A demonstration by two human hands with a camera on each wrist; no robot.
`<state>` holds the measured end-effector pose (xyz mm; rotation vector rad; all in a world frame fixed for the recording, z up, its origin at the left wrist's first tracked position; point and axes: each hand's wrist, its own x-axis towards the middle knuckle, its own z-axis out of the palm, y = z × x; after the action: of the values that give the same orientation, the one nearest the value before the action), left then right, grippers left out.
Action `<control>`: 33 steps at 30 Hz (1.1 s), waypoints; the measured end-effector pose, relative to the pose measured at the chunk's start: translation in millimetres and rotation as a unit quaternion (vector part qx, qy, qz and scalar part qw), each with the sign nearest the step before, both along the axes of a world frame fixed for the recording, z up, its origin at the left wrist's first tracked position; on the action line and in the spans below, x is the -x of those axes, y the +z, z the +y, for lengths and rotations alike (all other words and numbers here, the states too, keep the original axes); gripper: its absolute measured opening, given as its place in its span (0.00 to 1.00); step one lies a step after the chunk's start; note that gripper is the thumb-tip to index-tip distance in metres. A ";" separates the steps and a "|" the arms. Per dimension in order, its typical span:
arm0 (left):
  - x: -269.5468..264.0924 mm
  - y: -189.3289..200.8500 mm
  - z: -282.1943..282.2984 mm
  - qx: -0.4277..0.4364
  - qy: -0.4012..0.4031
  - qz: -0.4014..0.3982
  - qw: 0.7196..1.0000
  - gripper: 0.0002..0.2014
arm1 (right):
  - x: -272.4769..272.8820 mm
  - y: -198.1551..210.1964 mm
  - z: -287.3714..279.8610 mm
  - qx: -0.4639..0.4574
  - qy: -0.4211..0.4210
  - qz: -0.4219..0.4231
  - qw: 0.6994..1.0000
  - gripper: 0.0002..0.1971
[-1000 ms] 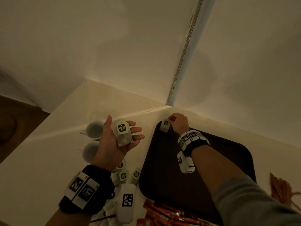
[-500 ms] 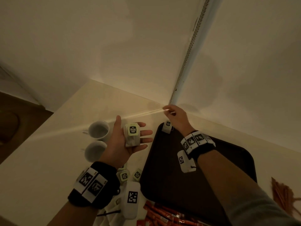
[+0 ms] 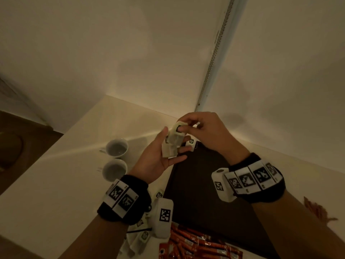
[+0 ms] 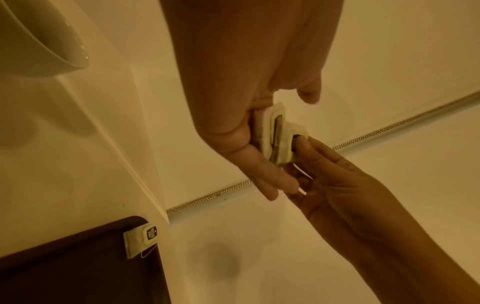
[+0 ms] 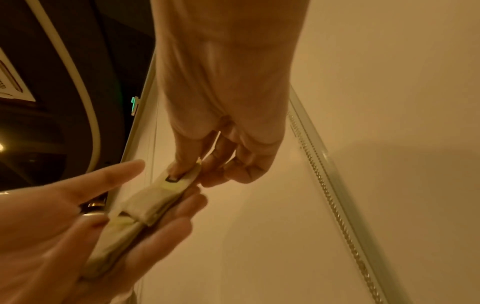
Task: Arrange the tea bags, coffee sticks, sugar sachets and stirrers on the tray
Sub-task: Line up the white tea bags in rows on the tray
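My left hand point(image 3: 155, 161) lies palm up above the table's far side and carries a small stack of tea bags point(image 3: 170, 148) on its straight fingers. Over the stack, my right hand point(image 3: 186, 125) pinches the top tea bag point(image 3: 179, 128) by its green tag between thumb and forefinger. The pinch also shows in the right wrist view on the top tea bag point(image 5: 179, 180) and in the left wrist view on the stack point(image 4: 275, 133). One tea bag point(image 3: 191, 144) lies in the far left corner of the dark brown tray point(image 3: 205, 199).
Two white cups point(image 3: 116, 148) stand left of the tray. More tea bags point(image 3: 142, 235) lie on the table under my left wrist. Red coffee sticks point(image 3: 196, 245) lie at the tray's near edge, and brown stirrers point(image 3: 317, 210) lie right of it. Walls meet just behind.
My right hand let go of the tea bag in the tray's far corner and came over to my left hand. It now pinches the top tea bag of the stack.
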<state>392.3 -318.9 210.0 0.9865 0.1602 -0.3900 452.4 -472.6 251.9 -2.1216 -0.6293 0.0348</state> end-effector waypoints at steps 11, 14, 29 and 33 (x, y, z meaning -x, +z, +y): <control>7.3 17.1 -20.3 0.046 0.052 -0.104 0.992 0.16 | 24.6 73.8 -1.8 0.076 -0.001 -0.092 0.993 0.06; 10.5 21.7 -23.9 0.090 0.069 -0.088 0.990 0.14 | 28.7 82.5 -1.1 0.082 -0.002 -0.110 0.991 0.06; 18.6 26.6 -32.4 0.202 0.074 -0.032 0.976 0.13 | 30.1 79.8 5.3 0.033 -0.058 -0.034 0.997 0.07; 16.0 27.4 -33.4 0.204 0.078 -0.037 0.975 0.12 | 29.2 78.8 -0.2 0.037 -0.061 -0.036 0.997 0.07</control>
<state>376.3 -352.2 237.4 0.5775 0.0840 -0.2280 423.2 -472.8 330.7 -2.2369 -0.5458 -0.0882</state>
